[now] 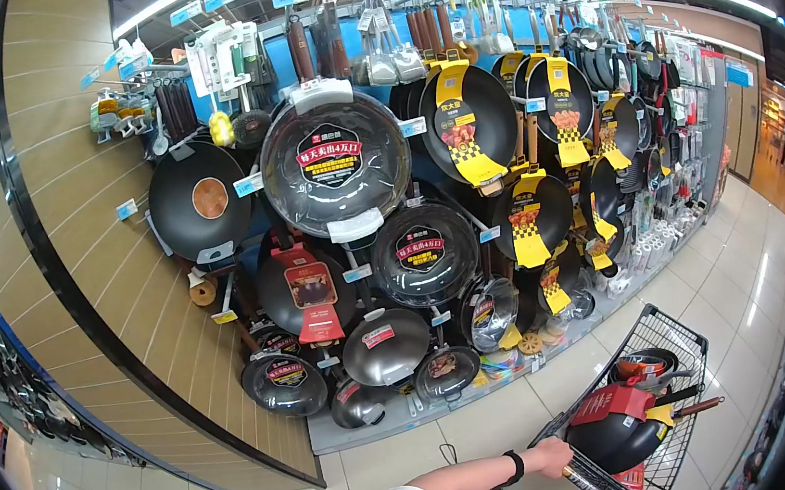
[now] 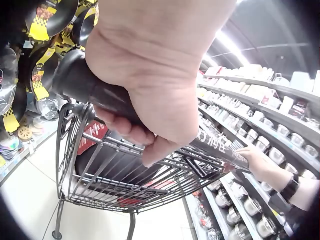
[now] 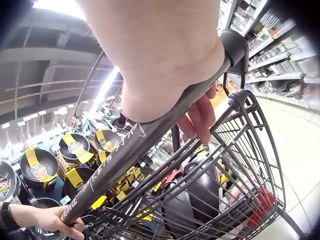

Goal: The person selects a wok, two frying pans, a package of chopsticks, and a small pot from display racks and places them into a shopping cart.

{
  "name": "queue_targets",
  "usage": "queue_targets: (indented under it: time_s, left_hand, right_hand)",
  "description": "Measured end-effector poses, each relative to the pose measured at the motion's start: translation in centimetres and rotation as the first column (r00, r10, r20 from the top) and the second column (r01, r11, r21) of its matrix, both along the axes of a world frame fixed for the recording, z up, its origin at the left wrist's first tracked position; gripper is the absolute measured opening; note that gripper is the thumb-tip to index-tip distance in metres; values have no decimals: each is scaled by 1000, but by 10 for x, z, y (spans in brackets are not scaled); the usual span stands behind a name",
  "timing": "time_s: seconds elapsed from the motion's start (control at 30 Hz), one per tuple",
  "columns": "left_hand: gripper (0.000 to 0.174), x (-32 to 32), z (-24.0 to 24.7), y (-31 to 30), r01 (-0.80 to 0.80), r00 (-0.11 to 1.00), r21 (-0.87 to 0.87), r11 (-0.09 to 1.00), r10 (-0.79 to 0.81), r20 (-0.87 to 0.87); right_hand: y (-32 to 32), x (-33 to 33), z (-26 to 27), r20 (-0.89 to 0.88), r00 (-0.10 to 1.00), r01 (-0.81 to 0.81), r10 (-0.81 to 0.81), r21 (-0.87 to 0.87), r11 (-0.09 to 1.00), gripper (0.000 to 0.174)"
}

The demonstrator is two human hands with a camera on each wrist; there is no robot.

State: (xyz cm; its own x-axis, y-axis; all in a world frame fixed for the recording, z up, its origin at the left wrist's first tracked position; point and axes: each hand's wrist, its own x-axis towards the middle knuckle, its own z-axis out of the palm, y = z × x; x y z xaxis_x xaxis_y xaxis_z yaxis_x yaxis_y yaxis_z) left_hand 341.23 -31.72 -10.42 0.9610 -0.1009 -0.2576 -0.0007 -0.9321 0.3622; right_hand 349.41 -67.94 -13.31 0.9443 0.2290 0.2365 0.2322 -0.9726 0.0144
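Note:
My left hand (image 1: 552, 457) (image 2: 145, 95), a dark band on its wrist, grips the black handle (image 2: 112, 97) of a wire shopping cart (image 1: 677, 324), its fingers curled round the bar. Farther along the same bar, my right hand (image 2: 257, 162) (image 3: 165, 75) has its fingers bent round the handle; it does not show in the head view. Inside the cart lie a dark pan (image 1: 618, 442), a red cardboard sleeve (image 1: 614, 402), a wooden-tipped handle (image 1: 699, 406) and another pan with orange-red packaging (image 1: 641, 369).
Left of the cart, a display wall holds many hanging pans, among them a large lidded one (image 1: 341, 202) and yellow-labelled woks (image 1: 466, 125). A low shelf base (image 1: 404, 428) edges the tiled floor (image 1: 544, 387). Opposite stand shelves of pots (image 2: 265, 225). A wood-patterned panel (image 1: 104, 181) rises at left.

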Motion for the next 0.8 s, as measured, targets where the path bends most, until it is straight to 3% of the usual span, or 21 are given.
queue_targets:
  time_s: [0.2, 0.3, 0.37, 0.57, 0.8]
  left_hand:
    - [19, 45, -10, 23, -3, 1000, -11, 1000, 2, -21]
    - [19, 63, 12, 33, -23, 998, -4, 1000, 23, -52]
    - [20, 78, 9, 37, 7, 998, 15, 1000, -6, -60]
    - [22, 135, 29, 50, -8, 993, 46, 999, 14, -118]
    - [19, 204, 20, 54, -41, 990, 55, 998, 48, -135]
  right_hand:
    - [29, 32, 20, -68, 996, 71, -66, 80, 994, 34]
    - [42, 52, 25, -83, 994, 82, -72, 126, 989, 33]
    - [49, 63, 26, 1, 1000, 15, -16, 177, 984, 33]
    - [63, 121, 24, -1, 999, 32, -33, 255, 967, 30]
    - [68, 195, 25, 141, 987, -100, 71, 209, 973, 25]
